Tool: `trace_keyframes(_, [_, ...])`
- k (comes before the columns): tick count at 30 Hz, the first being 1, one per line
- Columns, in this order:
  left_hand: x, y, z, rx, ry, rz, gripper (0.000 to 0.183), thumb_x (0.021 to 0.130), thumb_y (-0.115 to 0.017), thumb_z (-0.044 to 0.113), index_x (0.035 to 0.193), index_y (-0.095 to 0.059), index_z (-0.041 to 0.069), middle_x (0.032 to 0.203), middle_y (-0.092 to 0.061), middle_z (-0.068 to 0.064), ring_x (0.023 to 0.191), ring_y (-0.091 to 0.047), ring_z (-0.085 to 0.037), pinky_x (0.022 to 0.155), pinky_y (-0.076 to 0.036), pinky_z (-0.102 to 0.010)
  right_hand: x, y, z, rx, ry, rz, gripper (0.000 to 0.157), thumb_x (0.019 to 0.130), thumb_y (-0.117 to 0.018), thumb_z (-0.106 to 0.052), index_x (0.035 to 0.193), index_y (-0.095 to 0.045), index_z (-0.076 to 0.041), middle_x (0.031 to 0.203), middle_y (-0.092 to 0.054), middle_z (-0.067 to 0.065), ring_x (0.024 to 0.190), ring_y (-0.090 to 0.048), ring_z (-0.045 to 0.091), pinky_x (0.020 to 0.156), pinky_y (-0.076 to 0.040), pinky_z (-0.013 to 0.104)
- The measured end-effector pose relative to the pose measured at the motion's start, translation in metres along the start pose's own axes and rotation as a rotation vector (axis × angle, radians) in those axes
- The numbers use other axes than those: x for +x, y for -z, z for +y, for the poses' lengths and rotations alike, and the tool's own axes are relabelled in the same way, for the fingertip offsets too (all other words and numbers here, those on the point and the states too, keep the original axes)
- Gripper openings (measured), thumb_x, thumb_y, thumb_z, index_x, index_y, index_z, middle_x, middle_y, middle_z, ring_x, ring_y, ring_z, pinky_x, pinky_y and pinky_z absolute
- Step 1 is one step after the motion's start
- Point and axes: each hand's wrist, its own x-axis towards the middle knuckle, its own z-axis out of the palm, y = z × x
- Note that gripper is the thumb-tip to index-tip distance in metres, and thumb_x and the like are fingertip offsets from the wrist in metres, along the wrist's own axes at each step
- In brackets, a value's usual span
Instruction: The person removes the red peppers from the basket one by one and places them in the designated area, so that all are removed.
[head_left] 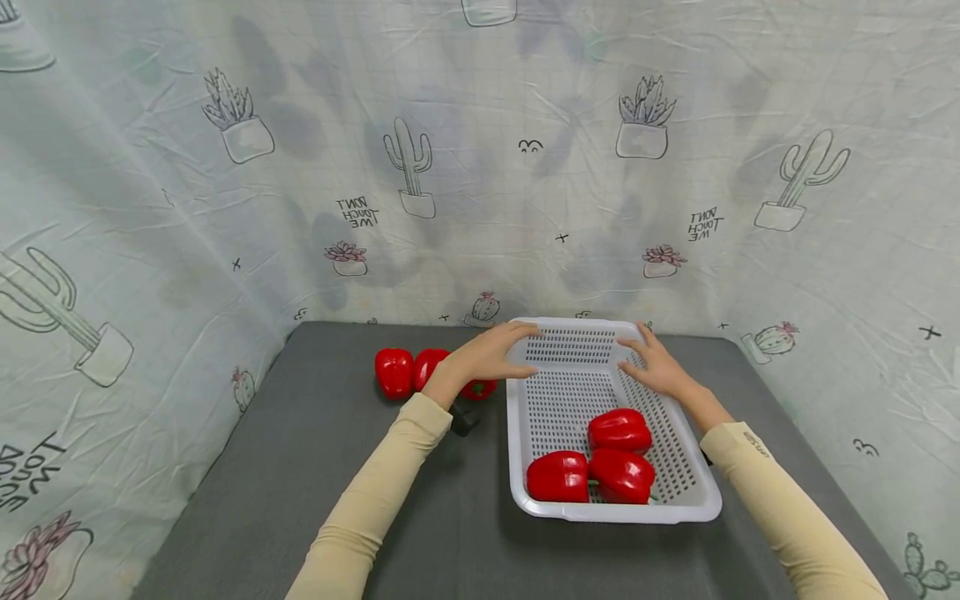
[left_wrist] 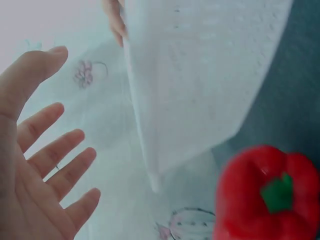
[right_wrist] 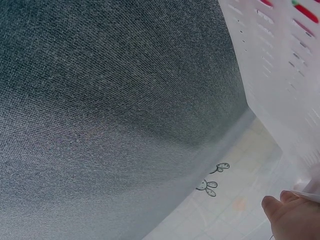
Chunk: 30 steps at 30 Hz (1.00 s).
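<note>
My left hand (head_left: pixel 487 354) is held at the left rim of a white perforated plastic basket (head_left: pixel 517 433), its fingers apart and empty. In the left wrist view that hand (left_wrist: pixel 45 160) shows spread fingers beside the basket wall (left_wrist: pixel 200 85). Over the basket's right side is my right hand (head_left: pixel 658 367), fingers spread, fingertips reaching inward past the rim. Only part of the right hand (right_wrist: pixel 295 217) shows in its wrist view, right at the rim. Three red bell peppers lie at the basket's near end, among them one pepper (head_left: pixel 619 430) above the other two.
Left of the basket, more red bell peppers (head_left: pixel 393 372) sit in a row on the dark grey table (head_left: pixel 300 475), partly hidden behind my left hand and wrist. A cloth with cactus prints (head_left: pixel 480 167) hangs behind the table and at both sides.
</note>
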Motion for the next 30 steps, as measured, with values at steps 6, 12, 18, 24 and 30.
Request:
trace_keyframes(6, [0.014, -0.001, 0.019, -0.074, -0.032, -0.051, 0.065, 0.084, -0.064, 0.044, 0.139, -0.041, 0.019, 0.145, -0.038, 0.002, 0.133, -0.033, -0.014, 0.108, -0.032, -0.033, -0.001, 0.0, -0.001, -0.001, -0.013, 0.0, 0.056, 0.09, -0.057, -0.032, 0.135, -0.042, -0.002, 0.149, -0.005, 0.031, 0.131, -0.014, 0.056, 0.098, -0.021, 0.071])
trace_keyframes(12, [0.025, -0.007, 0.035, -0.13, -0.048, -0.092, 0.065, 0.082, -0.065, 0.044, 0.138, -0.042, 0.021, 0.142, -0.041, 0.003, 0.13, -0.037, -0.013, 0.106, -0.035, -0.032, -0.002, 0.001, -0.003, 0.002, -0.018, -0.001, 0.059, 0.091, -0.056, -0.03, 0.137, -0.038, 0.002, 0.149, -0.005, 0.031, 0.131, -0.014, 0.055, 0.099, -0.021, 0.069])
trace_keyframes(18, [0.035, -0.018, 0.047, -0.114, -0.074, -0.122, 0.065, 0.082, -0.064, 0.045, 0.138, -0.043, 0.02, 0.141, -0.042, 0.002, 0.129, -0.038, -0.014, 0.106, -0.035, -0.032, -0.001, 0.001, -0.003, 0.006, -0.02, 0.003, 0.062, 0.09, -0.057, -0.03, 0.138, -0.037, 0.004, 0.15, -0.004, 0.031, 0.132, -0.015, 0.055, 0.1, -0.021, 0.069])
trace_keyframes(24, [0.04, -0.025, 0.06, -0.105, -0.071, -0.16, 0.065, 0.081, -0.065, 0.046, 0.137, -0.044, 0.02, 0.141, -0.042, 0.003, 0.128, -0.039, -0.013, 0.106, -0.036, -0.032, -0.002, 0.0, -0.003, -0.001, -0.006, 0.014, 0.061, 0.09, -0.057, -0.029, 0.137, -0.037, 0.004, 0.149, -0.004, 0.031, 0.131, -0.015, 0.055, 0.099, -0.023, 0.069])
trace_keyframes(30, [0.044, -0.032, 0.073, -0.088, -0.07, -0.234, 0.066, 0.082, -0.064, 0.047, 0.138, -0.043, 0.021, 0.143, -0.04, 0.003, 0.131, -0.037, -0.012, 0.107, -0.034, -0.031, -0.003, -0.001, -0.002, -0.004, 0.004, 0.016, 0.061, 0.09, -0.057, -0.029, 0.137, -0.037, 0.004, 0.149, -0.004, 0.032, 0.131, -0.015, 0.055, 0.099, -0.022, 0.069])
